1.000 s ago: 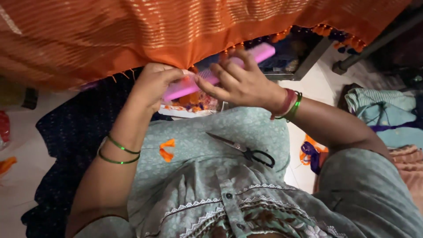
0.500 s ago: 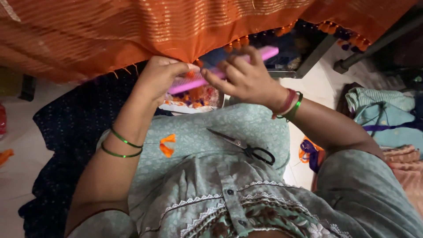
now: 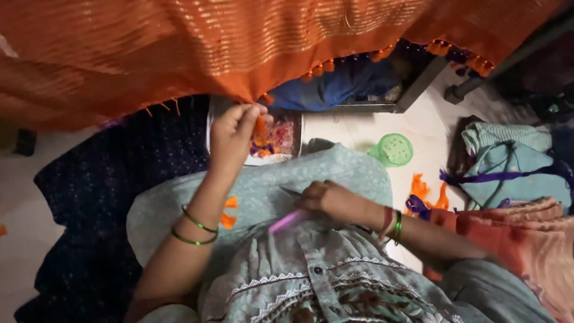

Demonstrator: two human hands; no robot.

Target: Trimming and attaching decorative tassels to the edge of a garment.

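A large orange cloth (image 3: pixel 197 48) with a tasselled edge hangs across the top of the view. My left hand (image 3: pixel 234 133) is raised and pinches the cloth's lower edge at an orange tassel. My right hand (image 3: pixel 332 200) rests low on my lap, holding a pink comb-like stick (image 3: pixel 287 221) that lies across my grey-green dress. Scissors (image 3: pixel 293 192) lie on the lap, mostly hidden under the right hand. Two small orange thread bits (image 3: pixel 228 212) sit on the dress near my left wrist.
A tray of coloured threads (image 3: pixel 276 139) lies on the floor behind my left hand. A green plastic cup (image 3: pixel 393 149) stands to the right, with orange and purple scraps (image 3: pixel 421 194) beside it. Folded clothes (image 3: pixel 514 170) are stacked at right. A dark blue mat (image 3: pixel 101 197) lies at left.
My right hand has dropped from the cloth's edge down to my lap, bringing the pink stick with it. My left hand stays pinched on the edge.
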